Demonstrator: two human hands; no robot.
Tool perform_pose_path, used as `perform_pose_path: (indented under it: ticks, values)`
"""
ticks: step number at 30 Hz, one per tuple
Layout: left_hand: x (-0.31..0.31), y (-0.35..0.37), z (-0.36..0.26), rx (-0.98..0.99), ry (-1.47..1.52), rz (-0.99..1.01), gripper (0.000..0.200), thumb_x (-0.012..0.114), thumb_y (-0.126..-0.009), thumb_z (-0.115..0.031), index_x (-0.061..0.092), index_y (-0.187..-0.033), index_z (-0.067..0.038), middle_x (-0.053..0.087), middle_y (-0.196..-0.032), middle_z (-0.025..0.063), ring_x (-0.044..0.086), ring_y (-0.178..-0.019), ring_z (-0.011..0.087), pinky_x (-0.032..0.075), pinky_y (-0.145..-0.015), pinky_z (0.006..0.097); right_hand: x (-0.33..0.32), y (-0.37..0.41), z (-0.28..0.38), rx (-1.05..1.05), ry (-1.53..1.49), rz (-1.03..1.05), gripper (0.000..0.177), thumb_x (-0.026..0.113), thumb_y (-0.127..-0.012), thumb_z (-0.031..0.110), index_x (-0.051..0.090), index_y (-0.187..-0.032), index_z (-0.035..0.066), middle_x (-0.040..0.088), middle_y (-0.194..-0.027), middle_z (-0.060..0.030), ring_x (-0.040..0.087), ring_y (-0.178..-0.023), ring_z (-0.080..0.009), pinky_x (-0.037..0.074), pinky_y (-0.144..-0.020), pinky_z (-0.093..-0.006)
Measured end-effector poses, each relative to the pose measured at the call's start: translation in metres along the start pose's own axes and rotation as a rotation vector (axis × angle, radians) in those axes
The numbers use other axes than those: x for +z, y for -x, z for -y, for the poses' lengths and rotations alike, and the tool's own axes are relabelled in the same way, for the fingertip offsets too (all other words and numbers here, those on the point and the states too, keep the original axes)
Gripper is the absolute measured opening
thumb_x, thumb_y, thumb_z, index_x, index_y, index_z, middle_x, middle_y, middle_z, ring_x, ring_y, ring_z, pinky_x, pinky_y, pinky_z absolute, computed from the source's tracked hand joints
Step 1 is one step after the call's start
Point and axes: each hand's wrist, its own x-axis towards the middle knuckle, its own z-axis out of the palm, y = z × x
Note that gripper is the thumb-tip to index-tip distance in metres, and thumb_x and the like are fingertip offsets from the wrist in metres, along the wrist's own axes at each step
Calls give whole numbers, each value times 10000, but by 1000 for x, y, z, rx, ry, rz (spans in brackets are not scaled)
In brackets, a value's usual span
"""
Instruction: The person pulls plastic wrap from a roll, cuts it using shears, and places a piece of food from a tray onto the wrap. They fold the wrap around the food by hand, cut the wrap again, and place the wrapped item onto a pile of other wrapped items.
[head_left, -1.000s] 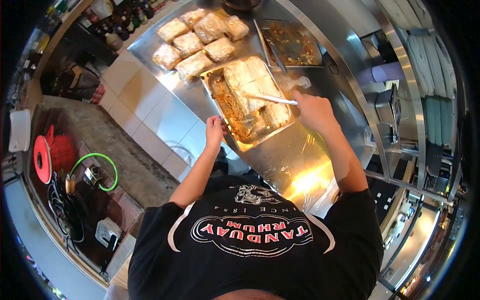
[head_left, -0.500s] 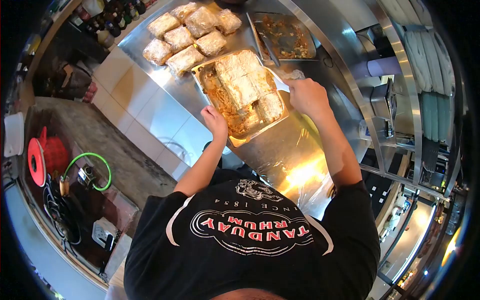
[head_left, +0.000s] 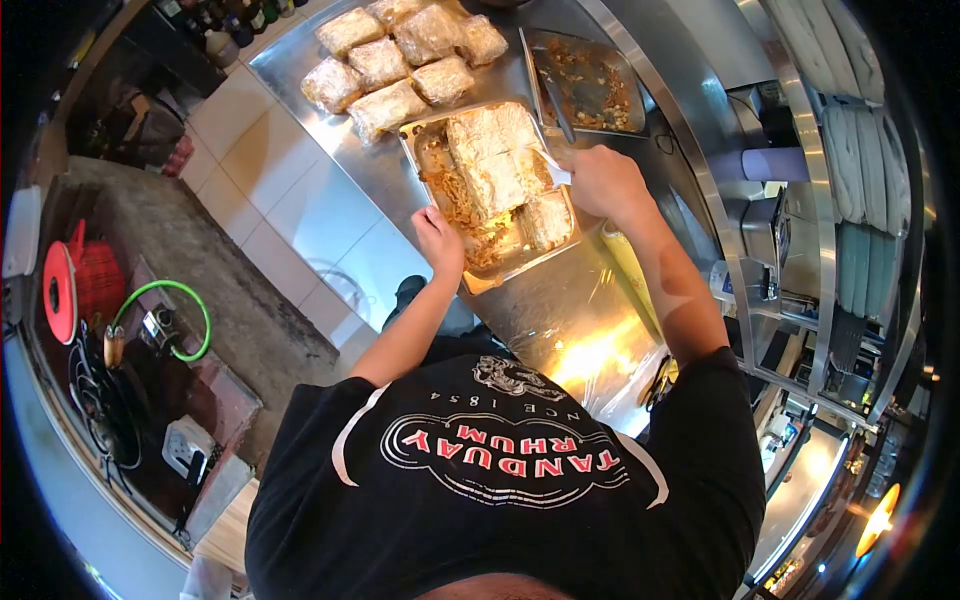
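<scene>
A metal tray (head_left: 412, 160) holds a pale-topped baked dish (head_left: 492, 150), cut into blocks like lasagna. One smaller block (head_left: 548, 220) sits at its lower right, and loose shreds cover the tray's left side. My left hand (head_left: 438, 238) is closed on the tray's left rim. At the opposite side, my right hand (head_left: 605, 183) grips a white, flat utensil that looks like a spatula (head_left: 555, 170). Its tip meets the right edge of the baked dish; how deep it goes is hidden.
Several plastic-wrapped blocks (head_left: 385, 108) lie beyond the tray on the steel table (head_left: 300, 65). A second tray (head_left: 632, 112) with food scraps and a dark-handled utensil (head_left: 560, 108) stands at the far right. A yellow roll (head_left: 628, 270) lies by my right forearm, near clear film (head_left: 560, 330).
My right hand has come closer to the tray, and the spatula reaches further in at the dish's right edge. My left hand keeps hold of the rim. The whole view has shifted slightly.
</scene>
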Motion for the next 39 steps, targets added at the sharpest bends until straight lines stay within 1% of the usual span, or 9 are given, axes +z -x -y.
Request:
perform_pose_path:
  ticks: [5, 7, 14, 20, 23, 29, 31, 36, 39]
  values:
    - [-2, 5, -18, 51, -53, -27, 247, 385, -981, -252, 451, -985, -15, 556, -841, 217, 538, -780, 410, 408, -692, 465, -5, -27, -13, -61, 21, 12, 252, 522, -788, 173, 712, -951, 138, 655, -893, -193, 633, -855, -355, 510, -759, -440]
    - [1, 3, -15, 62, -49, -32, 236, 388, -981, -244, 453, -990, -17, 560, -841, 215, 541, -777, 411, 410, -684, 463, -11, -40, -18, -81, 77, 153, 204, 551, -781, 179, 702, -886, 92, 652, -899, -203, 632, -857, -360, 505, -765, -443]
    - [1, 6, -18, 98, -60, -39, 216, 393, -981, -214, 455, -999, -8, 547, -831, 205, 530, -752, 376, 419, -690, 427, -3, -66, -10, -191, 53, 141, 194, 566, -706, 131, 673, -793, -4, 654, -866, -215, 636, -820, -376, 512, -690, -449]
    - [1, 8, -18, 59, -37, 36, 278, 367, -994, -254, 459, -991, 8, 520, -846, 157, 481, -753, 259, 409, -718, 371, 7, -95, 31, -57, 124, 342, 189, 567, -648, 93, 706, -762, 34, 673, -783, -164, 655, -707, -285, 513, -587, -395]
    - [3, 8, -16, 61, -70, 45, 290, 362, -998, -267, 460, -997, 6, 518, -848, 160, 479, -761, 270, 410, -724, 371, -2, -93, 29, -109, 185, 403, 173, 561, -651, 91, 705, -734, 42, 673, -782, -163, 653, -705, -271, 502, -573, -390]
    - [1, 9, -14, 59, -69, 33, 290, 352, -1002, -264, 451, -1001, 8, 507, -872, 166, 468, -778, 276, 407, -737, 368, 41, -78, -36, -185, 13, 402, 191, 566, -706, 123, 701, -818, 46, 677, -820, -142, 648, -740, -295, 501, -637, -414]
    - [4, 10, -19, 60, -78, 33, 288, 352, -1002, -261, 447, -1003, 11, 501, -879, 166, 464, -783, 274, 405, -740, 367, 52, -50, -48, -164, -231, 253, 186, 555, -733, 144, 689, -805, 36, 665, -792, -161, 640, -728, -311, 501, -652, -413]
    - [5, 10, -15, 98, -105, 12, 275, 340, -1005, -246, 433, -1002, 12, 484, -854, 147, 452, -765, 246, 404, -723, 355, 122, 8, -61, -159, -673, 312, 253, 524, -882, 271, 645, -832, 54, 630, -754, -179, 599, -677, -344, 452, -637, -435]
    - [1, 7, -9, 92, -113, 67, 292, 332, -1007, -262, 432, -1017, 12, 498, -887, 160, 469, -800, 259, 405, -753, 360, 144, 55, -46, 25, -659, 285, 236, 525, -877, 273, 681, -1022, 172, 660, -891, -161, 634, -825, -326, 492, -717, -440]
